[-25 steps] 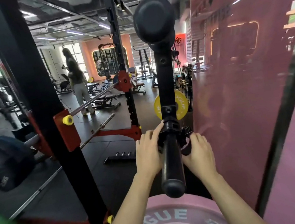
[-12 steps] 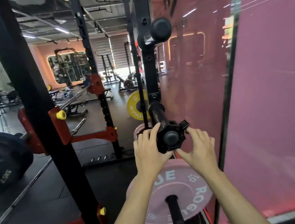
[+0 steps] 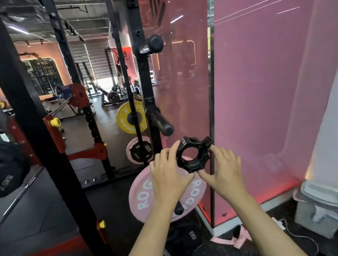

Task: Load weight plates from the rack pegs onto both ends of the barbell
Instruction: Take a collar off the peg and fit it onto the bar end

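A black barbell collar (image 3: 192,156) is in the air just below a bare black rack peg (image 3: 160,121). My left hand (image 3: 169,176) grips its left side and my right hand (image 3: 223,172) pinches its right side near the lever. Behind my hands a pink Rogue plate (image 3: 142,200) hangs on a lower peg. A small pink-rimmed plate (image 3: 138,152) and a yellow plate (image 3: 129,119) hang on the rack behind the upright. At far left, a black plate (image 3: 0,168) sits on the barbell (image 3: 14,202).
A thick black rack upright (image 3: 47,154) stands left of my arms, and the peg upright (image 3: 145,78) in front. A pink glass wall (image 3: 265,95) closes the right side. A black 15 kg plate (image 3: 189,236) and pink straps (image 3: 231,240) lie on the floor.
The collar has slid off the end of the peg and now hangs free in both hands. My view has shifted down and to the right.
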Motion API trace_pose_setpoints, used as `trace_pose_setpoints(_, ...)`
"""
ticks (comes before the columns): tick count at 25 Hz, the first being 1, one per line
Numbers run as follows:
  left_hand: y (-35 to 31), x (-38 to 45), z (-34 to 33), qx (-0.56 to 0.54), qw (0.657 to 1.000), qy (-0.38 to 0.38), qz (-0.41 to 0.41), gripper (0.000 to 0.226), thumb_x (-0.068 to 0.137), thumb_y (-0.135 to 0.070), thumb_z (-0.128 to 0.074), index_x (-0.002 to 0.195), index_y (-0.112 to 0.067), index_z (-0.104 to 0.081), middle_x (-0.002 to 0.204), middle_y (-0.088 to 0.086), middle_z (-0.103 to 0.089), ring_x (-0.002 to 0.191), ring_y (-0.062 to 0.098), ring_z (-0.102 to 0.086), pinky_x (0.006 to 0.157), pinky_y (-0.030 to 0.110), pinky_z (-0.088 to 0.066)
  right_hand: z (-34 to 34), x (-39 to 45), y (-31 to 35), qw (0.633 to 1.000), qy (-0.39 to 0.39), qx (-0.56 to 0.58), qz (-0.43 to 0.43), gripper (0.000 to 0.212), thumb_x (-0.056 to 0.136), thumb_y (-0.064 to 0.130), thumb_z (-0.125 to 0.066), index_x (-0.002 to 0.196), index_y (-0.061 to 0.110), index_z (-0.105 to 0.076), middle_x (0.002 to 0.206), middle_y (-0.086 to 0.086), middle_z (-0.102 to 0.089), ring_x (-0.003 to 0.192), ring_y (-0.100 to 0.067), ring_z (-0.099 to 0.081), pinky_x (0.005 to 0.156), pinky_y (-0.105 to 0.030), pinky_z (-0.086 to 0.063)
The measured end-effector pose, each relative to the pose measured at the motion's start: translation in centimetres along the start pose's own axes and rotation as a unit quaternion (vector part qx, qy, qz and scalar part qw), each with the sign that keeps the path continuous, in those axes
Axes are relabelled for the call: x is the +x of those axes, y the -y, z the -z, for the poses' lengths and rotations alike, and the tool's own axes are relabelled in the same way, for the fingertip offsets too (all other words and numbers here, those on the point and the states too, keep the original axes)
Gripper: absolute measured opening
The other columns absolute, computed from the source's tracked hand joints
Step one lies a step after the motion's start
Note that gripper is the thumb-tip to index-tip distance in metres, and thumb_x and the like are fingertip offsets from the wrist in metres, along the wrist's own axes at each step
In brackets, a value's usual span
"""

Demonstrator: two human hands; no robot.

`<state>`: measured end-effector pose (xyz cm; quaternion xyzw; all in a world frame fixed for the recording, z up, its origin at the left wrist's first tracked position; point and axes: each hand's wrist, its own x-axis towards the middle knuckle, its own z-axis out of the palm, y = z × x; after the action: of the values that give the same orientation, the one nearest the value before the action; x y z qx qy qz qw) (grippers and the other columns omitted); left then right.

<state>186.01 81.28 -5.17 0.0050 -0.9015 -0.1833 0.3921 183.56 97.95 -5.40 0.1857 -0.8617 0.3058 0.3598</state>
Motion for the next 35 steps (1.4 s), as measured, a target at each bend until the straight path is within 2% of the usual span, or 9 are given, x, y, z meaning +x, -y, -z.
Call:
trace_pose_setpoints(5,-3.6,-4.9,4.3,0.011,1.000,0.008,0.022,0.097,0.060,-0.054,-0.080,0.145,-0.037,-0.035,0.119,-0.011,-0.051,0.111,0.015,-0.047,0.096,0.036,-0.040,4.9,-4.4,1.3,1.000,0.020,0.019,0.003,0.065,0.071,0.037,-0.079,0.128,0.020,-0.053,0.113,0.005,-0.059,0.104,-0.020,-0.048,0.080,-0.033,-0.023)
trace_pose_setpoints(9,-6.3,-10.3,7.5,0.015,0.999,0.008,0.034,0.093,0.059,-0.051,-0.079,0.142,-0.034,-0.042,0.125,-0.010,-0.054,0.121,0.018,-0.048,0.102,0.043,-0.039,7.6,-9.3,2.3,0.999,0.022,0.025,0.002,0.067,0.068,0.032,-0.082,0.127,0.015,-0.055,0.112,0.001,-0.060,0.102,-0.023,-0.049,0.078,-0.034,-0.028)
trace_pose_setpoints(13,-7.6,-13.9,11.1,0.056,0.997,0.019,0.051,0.094,0.060,-0.050,-0.079,0.144,-0.036,-0.038,0.114,-0.008,-0.053,0.108,0.017,-0.049,0.091,0.041,-0.043,9.6,-12.6,4.7,0.997,0.037,0.070,-0.003,0.069,0.065,0.027,-0.085,0.125,0.009,-0.056,0.114,-0.004,-0.060,0.103,-0.026,-0.050,0.080,-0.036,-0.031)
trace_pose_setpoints(17,-6.9,-15.5,15.6,0.089,0.993,-0.026,0.072,0.085,0.064,-0.060,-0.059,0.143,-0.035,-0.039,0.110,-0.008,-0.053,0.099,0.014,-0.049,0.082,0.033,-0.040,10.0,-13.4,8.7,0.992,0.044,0.120,0.016,0.067,0.063,0.025,-0.085,0.121,0.011,-0.056,0.114,-0.004,-0.061,0.105,-0.026,-0.050,0.084,-0.041,-0.036)
trace_pose_setpoints(20,-5.0,-16.8,18.8,0.116,0.987,-0.058,0.090,0.086,0.066,-0.059,-0.067,0.143,-0.033,-0.042,0.112,-0.007,-0.054,0.101,0.014,-0.049,0.083,0.031,-0.037,9.3,-14.0,12.3,0.984,0.055,0.163,0.037,0.066,0.064,0.024,-0.085,0.122,0.010,-0.056,0.114,-0.005,-0.061,0.107,-0.028,-0.051,0.092,-0.042,-0.035)
trace_pose_setpoints(24,-1.1,-19.4,24.0,0.174,0.972,-0.084,0.131,0.097,0.060,-0.051,-0.080,0.145,-0.036,-0.037,0.113,-0.007,-0.053,0.101,0.014,-0.048,0.083,0.030,-0.034,7.3,-15.0,18.8,0.973,0.080,0.202,0.076,0.068,0.066,0.027,-0.083,0.125,0.009,-0.054,0.112,-0.006,-0.059,0.106,-0.029,-0.050,0.089,-0.049,-0.044)
trace_pose_setpoints(30,6.7,-25.0,32.8,0.234,0.932,-0.150,0.232,0.099,0.057,-0.050,-0.082,0.144,-0.035,-0.038,0.112,-0.006,-0.053,0.101,0.017,-0.050,0.085,0.032,-0.038,2.6,-18.2,31.2,0.938,0.135,0.269,0.170,0.070,0.067,0.031,-0.078,0.129,0.014,-0.051,0.118,0.000,-0.057,0.107,-0.022,-0.047,0.086,-0.038,-0.039)
trace_pose_setpoints(35,15.1,-28.4,38.0,0.243,0.906,-0.182,0.296,0.100,0.057,-0.051,-0.083,0.146,-0.034,-0.038,0.114,-0.005,-0.054,0.106,0.017,-0.050,0.088,0.034,-0.039,-2.4,-20.5,41.0,0.918,0.173,0.277,0.224,0.071,0.068,0.031,-0.079,0.130,0.013,-0.050,0.120,-0.002,-0.056,0.110,-0.025,-0.048,0.088,-0.042,-0.041)
